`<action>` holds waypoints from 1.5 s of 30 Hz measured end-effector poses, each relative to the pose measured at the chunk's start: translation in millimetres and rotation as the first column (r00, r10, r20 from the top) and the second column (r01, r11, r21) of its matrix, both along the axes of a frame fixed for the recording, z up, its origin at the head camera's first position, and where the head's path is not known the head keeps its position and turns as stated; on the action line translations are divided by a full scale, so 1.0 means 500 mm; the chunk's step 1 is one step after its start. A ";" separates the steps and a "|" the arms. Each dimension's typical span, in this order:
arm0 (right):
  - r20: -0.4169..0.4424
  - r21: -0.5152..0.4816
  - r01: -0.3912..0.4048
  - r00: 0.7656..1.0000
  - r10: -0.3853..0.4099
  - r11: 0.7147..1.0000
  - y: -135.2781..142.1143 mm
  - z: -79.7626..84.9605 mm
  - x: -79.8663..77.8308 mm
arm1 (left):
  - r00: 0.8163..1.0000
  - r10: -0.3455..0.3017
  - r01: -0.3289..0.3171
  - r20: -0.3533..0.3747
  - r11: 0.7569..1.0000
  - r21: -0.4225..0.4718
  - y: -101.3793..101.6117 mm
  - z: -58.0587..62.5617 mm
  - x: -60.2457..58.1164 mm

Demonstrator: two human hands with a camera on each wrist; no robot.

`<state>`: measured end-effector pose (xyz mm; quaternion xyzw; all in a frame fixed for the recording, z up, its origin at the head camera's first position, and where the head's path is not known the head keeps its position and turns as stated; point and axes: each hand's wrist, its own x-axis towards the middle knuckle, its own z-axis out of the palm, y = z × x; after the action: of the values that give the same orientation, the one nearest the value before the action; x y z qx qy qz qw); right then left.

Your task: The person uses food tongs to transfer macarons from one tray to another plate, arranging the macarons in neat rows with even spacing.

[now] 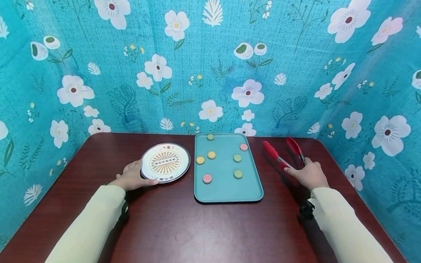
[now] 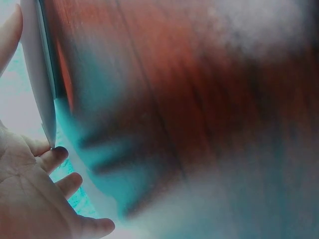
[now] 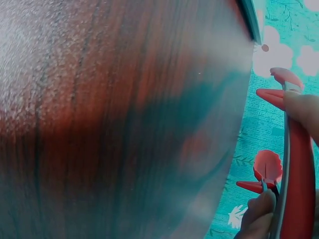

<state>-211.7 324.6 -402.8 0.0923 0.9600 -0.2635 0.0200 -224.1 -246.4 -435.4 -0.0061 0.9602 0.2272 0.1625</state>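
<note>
On the left of the table, my left hand (image 1: 132,177) grips the rim of a round white plate (image 1: 182,163) with a sunburst pattern, thumb along its near edge. The left wrist view shows the plate (image 2: 42,89) edge-on, between the thumb and the other fingers. My right hand (image 1: 311,175) holds red-tipped tongs (image 1: 273,150) by their handles, arms spread, to the right of a blue-green tray (image 1: 225,193). Nothing is between the tips. On the tray lie macarons: two yellow (image 1: 211,155), two pink (image 1: 207,179) and three green (image 1: 238,174).
The tray sits mid-table near the back edge, just right of the plate. Dark reddish-brown wood makes up the tabletop (image 1: 206,233). A blue flowered curtain (image 1: 199,56) hangs behind the table and along both sides.
</note>
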 end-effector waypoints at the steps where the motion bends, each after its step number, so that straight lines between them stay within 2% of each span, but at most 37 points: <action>1: -0.001 0.010 -0.002 1.000 0.002 1.000 -0.001 0.001 0.000 | 1.000 0.002 -0.002 0.003 1.000 -0.002 0.000 0.000 0.000; 13: -0.016 0.045 -0.013 1.000 0.014 0.999 -0.021 0.018 0.004 | 1.000 0.004 -0.004 0.001 1.000 0.010 -0.001 -0.004 -0.001; 29: -0.072 0.084 -0.064 0.995 0.070 0.994 -0.053 0.043 0.024 | 1.000 0.006 -0.006 0.004 1.000 0.009 0.004 0.005 0.003; 38: -0.125 0.117 -0.091 0.986 0.106 0.989 -0.069 0.045 0.031 | 1.000 0.001 -0.002 0.007 1.000 0.005 0.000 0.010 0.007; 45: -0.119 0.130 -0.125 0.983 0.140 0.984 -0.086 0.052 0.043 | 1.000 0.006 -0.006 0.013 1.000 0.000 0.002 0.013 0.007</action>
<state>-190.1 281.8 -376.8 0.0121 0.9777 -0.2078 -0.0295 -220.8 -245.4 -429.1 -0.0105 0.9591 0.2276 0.1681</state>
